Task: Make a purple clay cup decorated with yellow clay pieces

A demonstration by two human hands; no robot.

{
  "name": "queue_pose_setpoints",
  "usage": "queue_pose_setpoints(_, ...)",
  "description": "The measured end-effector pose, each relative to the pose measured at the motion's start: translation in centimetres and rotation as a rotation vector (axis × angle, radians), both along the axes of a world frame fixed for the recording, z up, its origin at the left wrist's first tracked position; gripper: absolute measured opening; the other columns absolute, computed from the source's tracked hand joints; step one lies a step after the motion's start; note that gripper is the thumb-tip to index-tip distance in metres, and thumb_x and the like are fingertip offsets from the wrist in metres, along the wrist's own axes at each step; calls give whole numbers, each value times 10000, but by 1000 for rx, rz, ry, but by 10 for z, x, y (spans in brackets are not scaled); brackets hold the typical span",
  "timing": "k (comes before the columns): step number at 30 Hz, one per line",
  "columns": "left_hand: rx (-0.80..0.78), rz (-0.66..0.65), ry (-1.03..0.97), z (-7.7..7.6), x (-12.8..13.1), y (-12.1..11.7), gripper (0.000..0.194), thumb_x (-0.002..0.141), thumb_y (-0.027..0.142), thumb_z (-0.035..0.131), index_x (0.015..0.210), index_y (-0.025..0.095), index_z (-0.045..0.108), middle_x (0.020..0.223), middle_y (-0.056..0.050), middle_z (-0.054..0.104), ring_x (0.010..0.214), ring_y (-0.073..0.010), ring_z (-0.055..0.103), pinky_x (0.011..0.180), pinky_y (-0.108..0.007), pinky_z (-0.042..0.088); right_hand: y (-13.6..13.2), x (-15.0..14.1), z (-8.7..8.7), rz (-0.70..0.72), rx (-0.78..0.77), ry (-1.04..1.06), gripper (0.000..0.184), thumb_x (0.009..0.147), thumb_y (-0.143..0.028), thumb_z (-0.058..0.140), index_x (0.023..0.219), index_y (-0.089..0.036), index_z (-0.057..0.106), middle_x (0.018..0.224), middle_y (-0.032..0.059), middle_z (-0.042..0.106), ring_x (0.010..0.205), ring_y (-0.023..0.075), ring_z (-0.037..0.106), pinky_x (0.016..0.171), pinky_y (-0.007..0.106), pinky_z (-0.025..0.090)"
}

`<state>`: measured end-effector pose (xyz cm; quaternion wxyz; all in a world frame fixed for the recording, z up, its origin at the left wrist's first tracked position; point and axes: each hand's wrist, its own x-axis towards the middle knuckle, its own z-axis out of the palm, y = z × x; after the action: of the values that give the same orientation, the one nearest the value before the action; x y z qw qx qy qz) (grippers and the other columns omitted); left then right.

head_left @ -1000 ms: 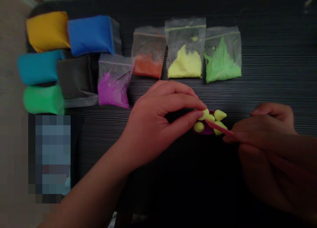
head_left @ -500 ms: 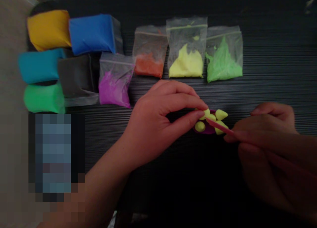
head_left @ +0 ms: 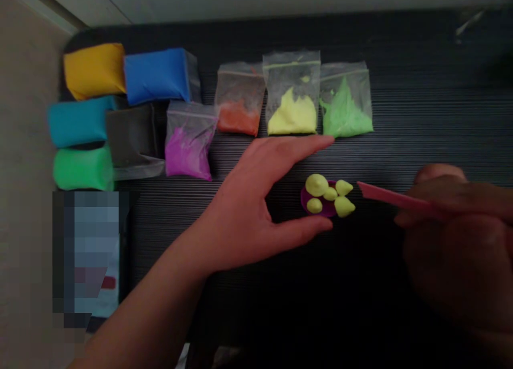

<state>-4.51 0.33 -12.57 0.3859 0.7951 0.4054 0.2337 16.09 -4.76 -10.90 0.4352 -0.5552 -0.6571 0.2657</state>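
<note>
On the dark table lies a flat purple clay piece (head_left: 325,207) with several yellow clay lumps on it, some rounded, some pointed. The largest yellow lump (head_left: 316,185) sits at its upper left. My left hand (head_left: 248,214) is open, thumb and fingers spread wide on either side of the clay, holding nothing. At the right, my right hand (head_left: 457,224) grips a pink flat-tipped clay tool (head_left: 395,198). The tool's tip points left, a short gap away from the pointed yellow lumps. Shadow hides part of the right hand's fingers.
Zip bags of red clay (head_left: 239,117), yellow clay (head_left: 292,115), light green clay (head_left: 347,112) and purple clay (head_left: 188,152) lie beyond my left hand. Packs of orange-yellow (head_left: 95,71), blue (head_left: 156,76), teal (head_left: 78,122), black (head_left: 131,133) and green clay (head_left: 82,168) sit at left, above a partly pixelated screen (head_left: 96,251).
My left fingers have let go of the large yellow lump and spread apart. The pink tool has drawn back rightward off the clay. The whole view has shifted a little.
</note>
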Motion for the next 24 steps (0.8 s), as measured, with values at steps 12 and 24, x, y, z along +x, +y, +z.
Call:
queue_pose_setpoints(12, 91, -44, 197, -5, 8, -5, 809, 698, 259, 689, 1365, 264, 231, 1105, -20, 547, 1073, -199, 455, 995, -394, 329, 18, 20, -26, 2, 47, -435, 192, 849, -169, 471, 1003, -177, 586, 925, 44, 631, 861, 163, 569, 767, 327, 407)
queue_pose_setpoints(24, -190, 223, -154, 2, 1, 1, 780, 695, 250, 684, 1348, 309, 261, 1104, -31, 520, 1034, -190, 541, 977, -389, 390, -2, 8, -10, 183, -63, -818, 243, 819, -161, 438, 1032, -160, 555, 1007, 93, 587, 904, 233, 508, 782, 368, 321)
